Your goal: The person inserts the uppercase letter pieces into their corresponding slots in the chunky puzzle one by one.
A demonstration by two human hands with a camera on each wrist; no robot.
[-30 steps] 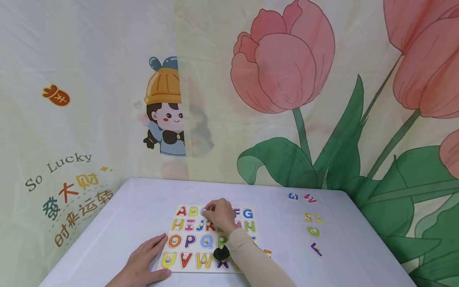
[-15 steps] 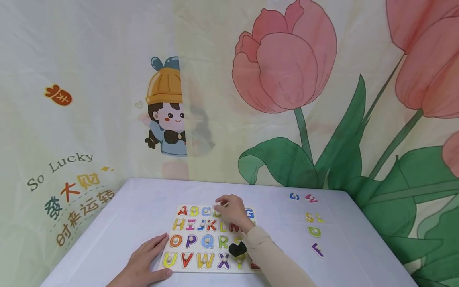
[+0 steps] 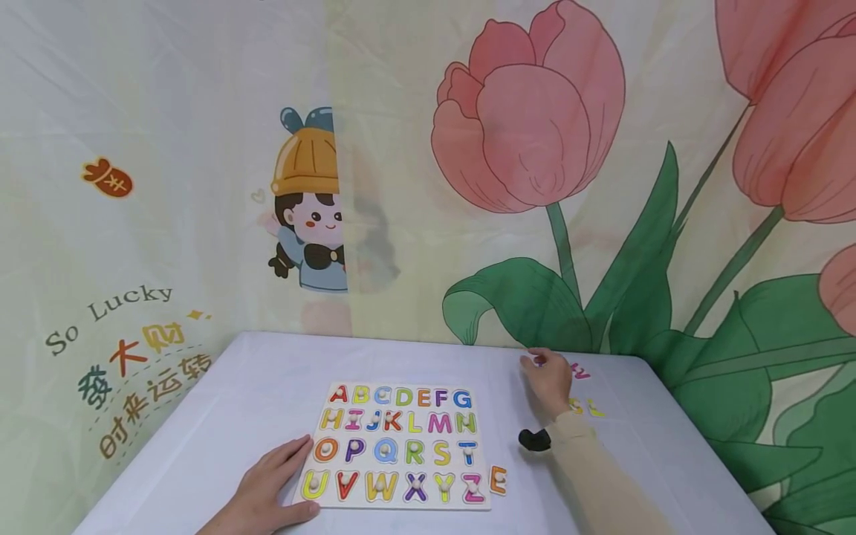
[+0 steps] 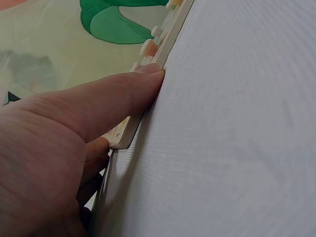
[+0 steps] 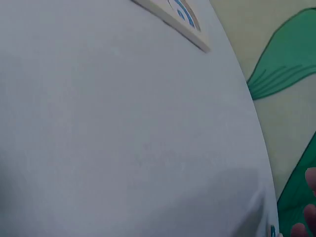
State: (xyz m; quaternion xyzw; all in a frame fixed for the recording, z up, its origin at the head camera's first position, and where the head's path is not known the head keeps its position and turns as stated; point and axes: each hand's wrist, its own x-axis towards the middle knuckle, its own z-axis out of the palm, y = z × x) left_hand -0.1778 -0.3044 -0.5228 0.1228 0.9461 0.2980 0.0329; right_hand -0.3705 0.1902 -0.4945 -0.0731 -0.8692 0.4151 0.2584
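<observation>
A white alphabet puzzle board [image 3: 394, 507] lies on the table, many of its letters fitted with knobbed pieces. My left hand [image 3: 267, 487] rests at its near left corner, fingers along the left side. In the left wrist view the thumb [image 4: 118, 96] presses the board's front edge. At the far right, my right hand [image 3: 550, 383] bends its fingers over a small blue piece [image 3: 539, 362] that they mostly hide; whether they pinch it is unclear. In the right wrist view only fingertips [image 5: 310, 215] show at the right edge.
A loose orange E piece [image 3: 498, 481] lies beside the board's near right corner. Beyond my right arm are a pink piece [image 3: 579, 370] and a yellow L piece [image 3: 595, 407]. The white table [image 3: 254, 379] ends at a printed curtain [image 3: 394, 312].
My right hand has left the blue C piece on the board and moved right to the far loose pieces. The left hand has stayed on the board's corner.
</observation>
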